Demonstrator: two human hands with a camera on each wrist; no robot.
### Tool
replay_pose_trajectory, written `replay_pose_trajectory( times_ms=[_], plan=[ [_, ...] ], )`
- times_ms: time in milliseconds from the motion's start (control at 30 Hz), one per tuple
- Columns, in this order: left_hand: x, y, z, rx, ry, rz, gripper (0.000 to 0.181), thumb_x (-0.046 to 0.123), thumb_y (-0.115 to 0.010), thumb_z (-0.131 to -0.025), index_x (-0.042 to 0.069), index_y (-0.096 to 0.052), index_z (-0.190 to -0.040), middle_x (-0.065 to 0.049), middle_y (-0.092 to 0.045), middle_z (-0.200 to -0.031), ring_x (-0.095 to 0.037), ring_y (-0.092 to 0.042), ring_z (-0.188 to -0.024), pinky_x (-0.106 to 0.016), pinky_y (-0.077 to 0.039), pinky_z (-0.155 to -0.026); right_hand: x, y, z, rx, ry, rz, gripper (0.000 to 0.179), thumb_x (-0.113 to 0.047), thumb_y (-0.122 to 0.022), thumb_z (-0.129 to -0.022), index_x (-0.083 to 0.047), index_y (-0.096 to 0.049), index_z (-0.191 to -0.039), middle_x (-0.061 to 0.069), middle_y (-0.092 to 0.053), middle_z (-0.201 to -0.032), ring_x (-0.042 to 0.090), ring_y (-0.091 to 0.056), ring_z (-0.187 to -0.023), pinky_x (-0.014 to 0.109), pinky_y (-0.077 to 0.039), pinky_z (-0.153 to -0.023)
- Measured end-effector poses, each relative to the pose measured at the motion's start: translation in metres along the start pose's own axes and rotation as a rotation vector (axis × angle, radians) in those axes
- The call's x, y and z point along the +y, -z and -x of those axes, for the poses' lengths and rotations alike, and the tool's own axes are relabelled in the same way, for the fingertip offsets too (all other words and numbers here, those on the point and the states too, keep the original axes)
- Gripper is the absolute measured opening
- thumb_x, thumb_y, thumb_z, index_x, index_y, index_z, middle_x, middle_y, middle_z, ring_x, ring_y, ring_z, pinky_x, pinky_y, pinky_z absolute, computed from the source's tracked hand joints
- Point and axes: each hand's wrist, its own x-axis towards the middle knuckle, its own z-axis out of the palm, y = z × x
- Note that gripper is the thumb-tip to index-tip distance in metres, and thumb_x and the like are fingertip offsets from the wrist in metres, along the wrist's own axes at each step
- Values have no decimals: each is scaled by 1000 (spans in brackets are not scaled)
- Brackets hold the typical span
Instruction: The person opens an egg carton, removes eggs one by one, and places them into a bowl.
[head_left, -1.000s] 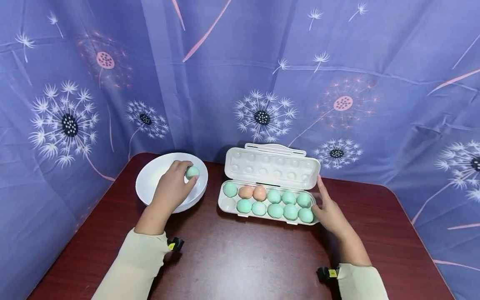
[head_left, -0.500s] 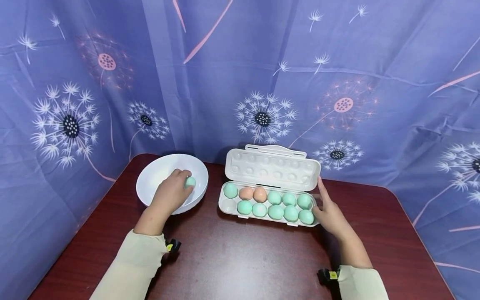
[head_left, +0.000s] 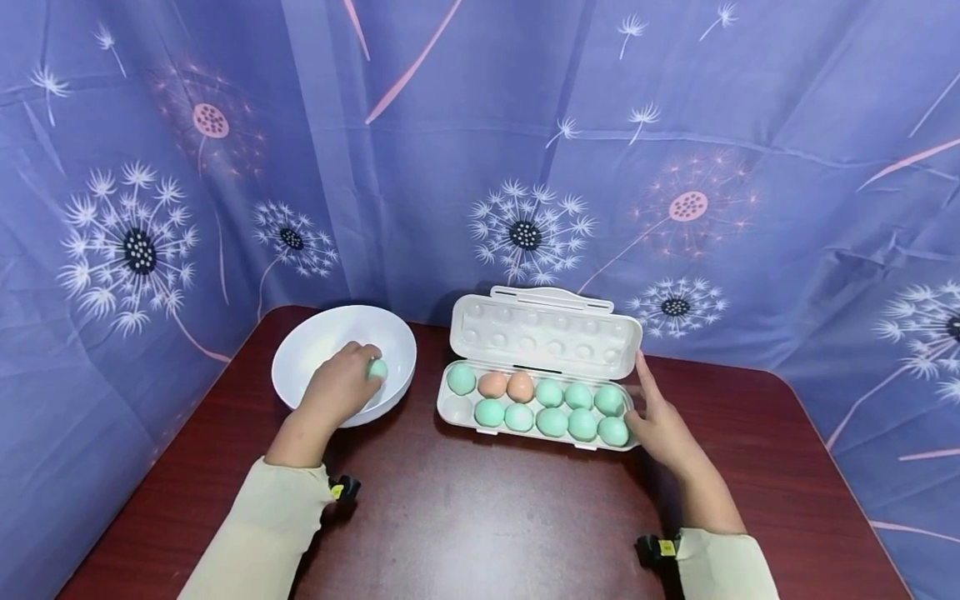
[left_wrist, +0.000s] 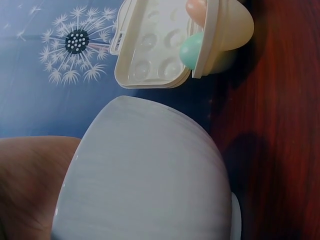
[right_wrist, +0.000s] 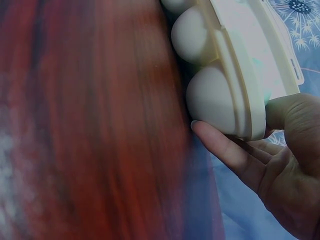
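**Holding a green egg (head_left: pixel 378 368) inside the white bowl (head_left: pixel 303 354), touching the egg carton (head_left: pixel 456 409)**

From the head, can make out the held egg at about three o'clock in the bowl, and in the carton nine green eggs (head_left: pixel 552 422) and two orange eggs (head_left: pixel 492 385), below a lid (head_left: pixel 543 333) raised at twelve o'clock. From the left wrist, get mostly the bowl's outer wall, blocking sight of the held egg, plus the carton just past twelve o'clock. From the right wrist, get the rounded undersides of the cells (right_wrist: pixel 212 100), out of sight from the head.

Gripping the egg with the left hand (head_left: pixel 341 385), closed to about its width; cannot tell whether touching the bowl. Touching the carton's end with the right hand (head_left: pixel 663 429), spread wide, thumb low at the base, forefinger up at the lid's corner.

Reaching over the worktop (head_left: pixel 480 517) from seven o'clock with the left forearm (head_left: pixel 292 442), back of the hand up, into the bowl at the carton's nine o'clock. Slanting toward eleven o'clock with the right forearm (head_left: pixel 705 492), to the carton's four o'clock end.
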Motion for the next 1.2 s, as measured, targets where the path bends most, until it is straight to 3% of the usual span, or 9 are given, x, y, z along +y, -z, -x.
replay_pose_trajectory(
  times_ms=[233,533,867,1200],
  plan=[
    [-3,-1,0,-28,3,5,40,11,-65,-88,0,-67,-126,-22,-66,-115,-36,-67,-102,-53,-53,-91,-1,1,0,-8,-5,-3,101,3,-50,-93,-40,12,-160,30,-52,-144,10,-44,-50,26,-50,-58],
    [-4,-3,-1,-31,-5,9,40,11,-66,-87,1,-68,-126,-22,-66,-117,-37,-66,-107,-53,-52,-93,-1,1,0,-1,3,-1,101,3,-49,-93,-40,12,-160,31,-52,-143,12,-55,-58,25,-51,-61],
    [-5,-3,1,-68,-20,16,42,13,-66,-91,5,-66,-132,-25,-63,-118,-40,-64,-109,-51,-51,-98,0,-1,0,-11,6,-9,100,3,-49,-94,-39,12,-160,31,-51,-145,13,-52,-55,26,-50,-60],
    [-4,-3,0,-93,-16,33,42,7,-69,-85,5,-70,-127,-22,-68,-119,-39,-65,-113,-51,-50,-100,-1,0,0,-3,24,18,100,4,-50,-92,-34,12,-161,31,-54,-142,14,-55,-63,24,-49,-63]
  ],
)
